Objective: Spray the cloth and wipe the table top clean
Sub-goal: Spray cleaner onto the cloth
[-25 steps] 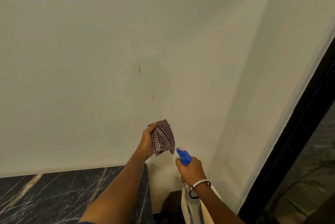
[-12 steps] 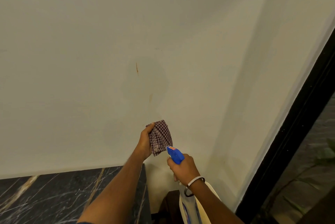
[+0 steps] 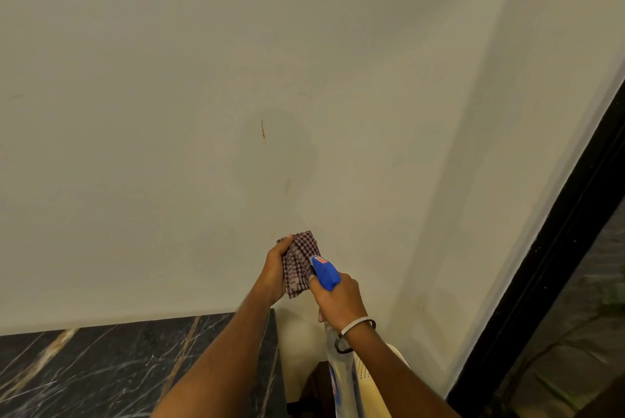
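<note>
Nozzle (image 3: 324,271) now closer than a second ago, almost touching cloth (image 3: 297,264). Left hand (image 3: 275,274) grips bunched cloth in air before wall (image 3: 203,113); right hand (image 3: 340,299) wraps spray bottle (image 3: 341,380). Trigger hidden, probably being squeezed. Spraying step underway; table (image 3: 101,370) not yet wiped.

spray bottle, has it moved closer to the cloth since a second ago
Yes. The spray bottle moved left and up to the cloth; the gap to the table corner narrowed.
</note>
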The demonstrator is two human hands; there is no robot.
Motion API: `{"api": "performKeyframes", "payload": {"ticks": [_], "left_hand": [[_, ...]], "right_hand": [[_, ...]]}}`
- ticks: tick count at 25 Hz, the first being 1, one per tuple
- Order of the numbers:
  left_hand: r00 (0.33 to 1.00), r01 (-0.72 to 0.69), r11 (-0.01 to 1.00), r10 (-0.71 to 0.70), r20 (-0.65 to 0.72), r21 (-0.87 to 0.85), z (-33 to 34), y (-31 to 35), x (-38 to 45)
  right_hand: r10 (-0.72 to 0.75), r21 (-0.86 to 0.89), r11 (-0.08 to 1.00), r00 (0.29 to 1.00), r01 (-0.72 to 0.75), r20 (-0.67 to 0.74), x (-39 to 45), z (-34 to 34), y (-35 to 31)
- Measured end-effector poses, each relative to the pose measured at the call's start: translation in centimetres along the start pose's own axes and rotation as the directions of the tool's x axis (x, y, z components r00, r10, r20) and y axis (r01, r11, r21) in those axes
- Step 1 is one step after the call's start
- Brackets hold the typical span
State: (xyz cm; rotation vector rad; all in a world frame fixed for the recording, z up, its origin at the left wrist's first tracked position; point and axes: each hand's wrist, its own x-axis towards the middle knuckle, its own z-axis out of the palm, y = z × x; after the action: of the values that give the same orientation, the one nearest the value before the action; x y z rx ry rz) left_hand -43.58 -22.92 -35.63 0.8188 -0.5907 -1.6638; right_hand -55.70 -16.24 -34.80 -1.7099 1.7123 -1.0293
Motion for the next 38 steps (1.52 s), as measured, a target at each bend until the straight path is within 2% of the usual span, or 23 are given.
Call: {"api": "performKeyframes", "payload": {"ticks": [5, 10, 16, 23, 31, 35, 38], "left_hand": [[1.0, 0.017, 1.0, -0.018, 0.013, 0.025, -0.3, 0.0, 0.1], [1.0, 0.001, 0.999, -0.002, 0.022, 0.035, -0.5, 0.5, 0.5], [0.999, 0.005, 0.999, -0.007, 0.038, 0.054, -0.4, 0.7, 1.2], [0.996, 0.033, 0.997, -0.039, 0.076, 0.076, 2.0, -0.9, 3.1], [0.989, 0.093, 0.992, -0.101, 0.105, 0.083, 7.1, -5.3, 7.2], [0.985, 0.144, 0.977, -0.157, 0.074, 0.156, 9.2, -9.2, 10.1], [0.989, 0.136, 0.959, -0.147, 0.025, 0.249, 9.9, -12.8, 12.4]], "right_hand": [[0.009, -0.071, 0.997, 1.0, -0.008, 0.01, 0.5, 0.6, -0.3], [0.064, -0.032, 0.997, 0.997, -0.065, -0.036, 0.7, -0.8, -0.1], [0.133, -0.078, 0.988, 0.991, -0.133, -0.007, 0.3, -0.8, 1.4], [0.127, 0.003, 0.992, 0.992, -0.127, 0.024, 0.4, -1.7, 3.1], [0.074, 0.02, 0.997, 0.994, -0.073, -0.086, 2.9, -5.0, 9.4], [0.083, 0.124, 0.99, 0.993, -0.072, -0.087, 5.0, -7.7, 13.3], [0.115, 0.183, 0.979, 0.987, -0.094, -0.109, 6.4, -9.0, 17.1]]}}
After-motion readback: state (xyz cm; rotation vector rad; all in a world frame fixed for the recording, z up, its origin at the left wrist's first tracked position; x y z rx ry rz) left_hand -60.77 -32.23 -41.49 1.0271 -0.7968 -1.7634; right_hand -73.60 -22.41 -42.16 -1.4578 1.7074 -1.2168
